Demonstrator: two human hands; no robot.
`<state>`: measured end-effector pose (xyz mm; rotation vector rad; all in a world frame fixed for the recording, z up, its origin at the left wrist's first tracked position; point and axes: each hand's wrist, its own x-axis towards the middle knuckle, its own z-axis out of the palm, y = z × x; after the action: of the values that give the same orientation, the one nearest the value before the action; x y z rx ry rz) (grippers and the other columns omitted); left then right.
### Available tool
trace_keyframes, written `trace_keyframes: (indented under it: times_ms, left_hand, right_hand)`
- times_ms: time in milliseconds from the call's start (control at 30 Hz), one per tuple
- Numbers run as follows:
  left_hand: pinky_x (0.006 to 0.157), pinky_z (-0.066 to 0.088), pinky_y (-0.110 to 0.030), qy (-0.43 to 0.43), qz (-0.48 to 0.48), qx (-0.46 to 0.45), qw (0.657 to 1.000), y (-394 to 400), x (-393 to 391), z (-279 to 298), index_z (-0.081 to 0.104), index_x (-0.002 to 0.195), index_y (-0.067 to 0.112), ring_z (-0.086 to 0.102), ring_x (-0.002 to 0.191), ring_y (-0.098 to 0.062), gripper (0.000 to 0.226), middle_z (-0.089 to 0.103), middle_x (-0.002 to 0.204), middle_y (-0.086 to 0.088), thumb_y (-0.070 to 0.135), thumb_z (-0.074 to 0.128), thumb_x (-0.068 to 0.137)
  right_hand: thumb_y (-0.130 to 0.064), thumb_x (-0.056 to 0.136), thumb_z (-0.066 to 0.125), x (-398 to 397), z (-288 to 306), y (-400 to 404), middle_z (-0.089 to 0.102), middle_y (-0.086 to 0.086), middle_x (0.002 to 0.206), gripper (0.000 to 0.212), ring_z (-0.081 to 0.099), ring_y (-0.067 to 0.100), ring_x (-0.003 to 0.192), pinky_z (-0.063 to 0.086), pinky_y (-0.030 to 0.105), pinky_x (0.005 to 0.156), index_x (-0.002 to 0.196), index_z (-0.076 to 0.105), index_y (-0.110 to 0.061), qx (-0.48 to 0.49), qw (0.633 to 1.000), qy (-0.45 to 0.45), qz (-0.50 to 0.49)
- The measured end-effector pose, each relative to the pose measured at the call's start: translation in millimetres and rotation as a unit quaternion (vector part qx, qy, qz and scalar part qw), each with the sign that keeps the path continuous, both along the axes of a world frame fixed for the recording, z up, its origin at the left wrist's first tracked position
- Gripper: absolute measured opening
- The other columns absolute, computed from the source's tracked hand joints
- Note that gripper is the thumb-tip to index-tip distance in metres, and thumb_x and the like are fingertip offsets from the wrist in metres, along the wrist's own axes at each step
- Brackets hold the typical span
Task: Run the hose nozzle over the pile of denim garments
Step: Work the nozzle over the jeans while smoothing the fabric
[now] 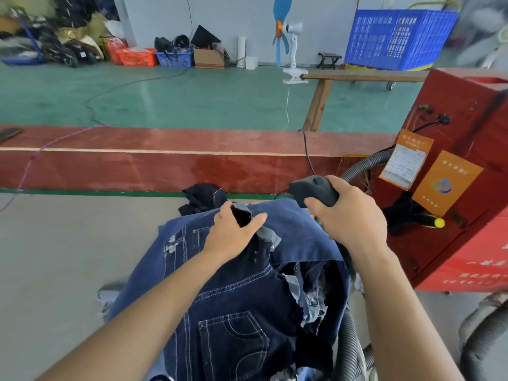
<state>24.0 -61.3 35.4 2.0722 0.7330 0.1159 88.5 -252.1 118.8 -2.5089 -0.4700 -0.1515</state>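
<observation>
Right hand (347, 213) wrapped around black hose nozzle (313, 189), left hand (233, 233) pinching dark cloth atop denim pile (242, 298)

Rough dark-blue cloth denim garments (242, 303) with frayed edges, matt black plastic nozzle (313, 189), ribbed grey hose (347, 347), glossy red bench (165, 160).

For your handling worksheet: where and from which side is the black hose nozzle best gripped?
Grip the hose nozzle round its rounded rear body, coming from above and behind, as the right hand does; that leaves its narrow front end free over the denim pile.
</observation>
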Motion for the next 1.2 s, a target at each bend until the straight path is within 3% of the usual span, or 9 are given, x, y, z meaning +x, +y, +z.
trace_keyframes:
  times_ms: [100,233,400,533,633,733,867,1000,1200]
  left_hand:
    - [0.098,0.043,-0.045,-0.010,0.044,0.080,0.996,-17.4,-3.3,-2.2,0.026,0.140,0.019,0.045,0.125,-0.028,0.093,0.041,0.139,-0.005,0.067,0.067,0.073]
    - [0.063,0.041,-0.023,-0.103,0.030,-0.039,0.993,-17.8,-6.8,-3.2,0.042,0.114,0.015,0.057,0.076,-0.017,0.038,0.059,0.082,-0.001,0.015,0.069,0.086]
    - [0.079,0.043,-0.026,-0.359,-0.133,0.260,0.887,-26.1,-16.7,-5.0,0.062,0.089,0.004,0.054,0.085,-0.019,0.010,0.059,0.090,-0.006,0.002,0.053,0.091]
    - [0.106,0.033,-0.042,-0.106,-0.307,0.395,0.859,-22.5,-25.8,-28.4,0.059,0.126,0.009,0.054,0.120,-0.024,0.052,0.061,0.128,-0.006,0.043,0.030,0.100]
    - [0.118,-0.006,-0.053,0.126,-0.297,0.436,0.840,-6.8,-30.7,-46.0,0.009,0.155,0.019,0.002,0.149,-0.009,0.082,0.009,0.162,0.007,0.071,0.016,0.092]
    - [0.115,-0.016,-0.056,0.138,-0.278,0.416,0.855,-4.7,-27.5,-52.7,-0.004,0.154,0.021,-0.012,0.147,-0.005,0.106,-0.005,0.161,0.010,0.088,0.002,0.073]
    - [0.117,-0.015,-0.047,0.069,-0.136,0.265,0.952,-12.7,-17.6,-57.7,0.016,0.154,0.025,0.000,0.147,0.000,0.104,0.011,0.161,0.013,0.080,-0.012,0.070]
    - [0.118,-0.007,-0.047,0.078,-0.078,0.296,0.949,-14.3,-11.8,-70.7,0.014,0.154,0.026,0.010,0.147,-0.005,0.083,0.010,0.161,0.012,0.075,0.015,0.087]
    - [0.116,-0.014,-0.050,0.072,-0.094,0.278,0.953,-15.7,-9.8,-78.1,0.006,0.155,0.025,0.003,0.148,-0.006,0.111,0.002,0.162,0.011,0.091,0.032,0.069]
  right_hand:
    - [-0.044,0.087,0.059,-3.0,-0.2,0.9,0.066,-0.006,0.087,0.037,0.061,0.022,0.079,0.042,0.028,0.059,0.122,0.053,-0.034,-0.001,1.000,0.001,0.002]
    - [-0.043,0.087,0.059,-2.9,-0.6,2.5,0.065,-0.006,0.087,0.035,0.060,0.022,0.078,0.041,0.028,0.058,0.121,0.054,-0.035,0.001,1.000,0.005,0.006]
    - [-0.042,0.087,0.058,-1.6,-0.5,2.0,0.065,-0.006,0.084,0.035,0.062,0.023,0.076,0.047,0.029,0.059,0.121,0.053,-0.034,-0.005,1.000,0.004,0.010]
    - [-0.042,0.087,0.058,-2.0,-1.8,0.0,0.066,-0.006,0.084,0.035,0.064,0.024,0.076,0.052,0.032,0.064,0.121,0.053,-0.034,-0.007,1.000,0.006,0.008]
    - [-0.042,0.086,0.058,-1.2,-4.4,-0.6,0.065,-0.007,0.081,0.031,0.064,0.023,0.074,0.053,0.033,0.065,0.115,0.055,-0.034,-0.010,1.000,0.010,0.013]
    - [-0.042,0.086,0.059,-1.6,-6.6,-0.8,0.063,-0.008,0.087,0.033,0.059,0.021,0.079,0.047,0.032,0.063,0.118,0.055,-0.035,-0.023,0.999,0.016,0.029]
    - [-0.045,0.087,0.060,-8.3,-11.4,-2.1,0.063,-0.010,0.090,0.043,0.060,0.017,0.075,0.047,0.029,0.062,0.128,0.051,-0.038,-0.063,0.995,0.031,0.072]
    - [-0.048,0.086,0.059,-18.8,-19.8,-2.5,0.062,-0.011,0.087,0.040,0.060,0.014,0.067,0.052,0.031,0.064,0.124,0.051,-0.039,-0.127,0.986,0.043,0.102]
    - [-0.051,0.085,0.058,-27.4,-28.2,-4.8,0.064,-0.007,0.091,0.038,0.061,0.019,0.083,0.053,0.033,0.068,0.121,0.049,-0.044,-0.221,0.965,0.038,0.140]
